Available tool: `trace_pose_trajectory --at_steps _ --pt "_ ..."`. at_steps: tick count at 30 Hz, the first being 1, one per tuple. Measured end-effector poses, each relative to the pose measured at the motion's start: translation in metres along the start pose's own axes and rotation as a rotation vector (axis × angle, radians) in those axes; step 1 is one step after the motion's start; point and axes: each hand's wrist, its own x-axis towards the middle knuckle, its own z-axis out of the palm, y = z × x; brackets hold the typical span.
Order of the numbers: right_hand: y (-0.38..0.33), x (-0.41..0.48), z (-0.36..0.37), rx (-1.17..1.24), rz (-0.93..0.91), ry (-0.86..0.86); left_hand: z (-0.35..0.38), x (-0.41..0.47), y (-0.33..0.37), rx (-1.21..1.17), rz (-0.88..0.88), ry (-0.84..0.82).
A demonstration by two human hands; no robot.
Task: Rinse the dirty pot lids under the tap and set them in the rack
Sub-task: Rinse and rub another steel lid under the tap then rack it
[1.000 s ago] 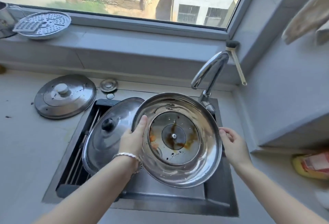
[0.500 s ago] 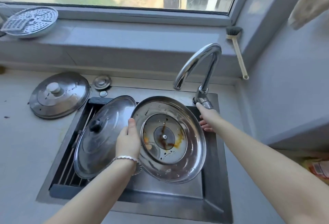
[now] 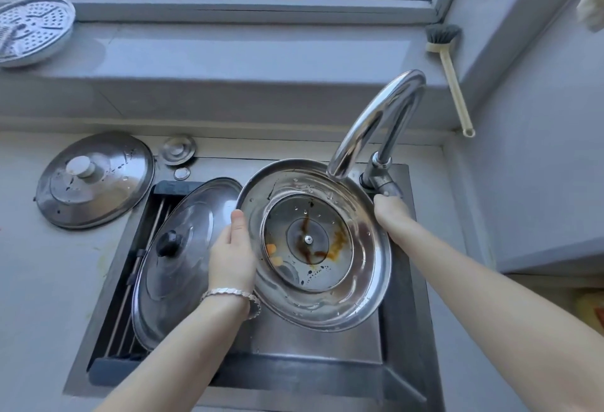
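My left hand (image 3: 232,254) grips the left rim of a steel pot lid (image 3: 359,284), held underside up over the sink with brown stains and orange bits around its centre screw. The lid sits under the curved tap spout (image 3: 376,123); no water is visible. At the tap's base, my right hand (image 3: 390,212) grips the tap handle (image 3: 384,184). A second lid with a black knob (image 3: 176,258) leans in the rack (image 3: 153,225) at the sink's left side. A third lid with a pale knob (image 3: 94,179) lies on the counter to the left.
A small drain cover (image 3: 178,150) and a tiny round cap (image 3: 181,173) lie on the counter behind the sink. A perforated steamer plate (image 3: 31,30) rests on the window sill. A dish brush (image 3: 449,68) leans in the right corner. Yellow packaging (image 3: 590,310) sits far right.
My right hand let go of the stained lid's right rim, moved up to the tap's base and now holds the handle. My left hand alone carries the lid, now under the spout.
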Motion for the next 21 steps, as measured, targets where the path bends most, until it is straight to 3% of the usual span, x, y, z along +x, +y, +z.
trace_pose_trajectory --at_steps 17,19,21 --pt "0.010 -0.012 -0.011 -0.037 -0.044 0.002 -0.004 0.000 0.000 -0.052 -0.022 0.005" --pt "0.010 -0.023 -0.009 -0.107 -0.082 0.153 -0.005 0.000 0.001 -0.055 -0.021 -0.002" --pt "0.011 -0.047 -0.003 -0.154 -0.352 0.344 -0.006 -0.001 0.000 -0.055 -0.018 0.001"
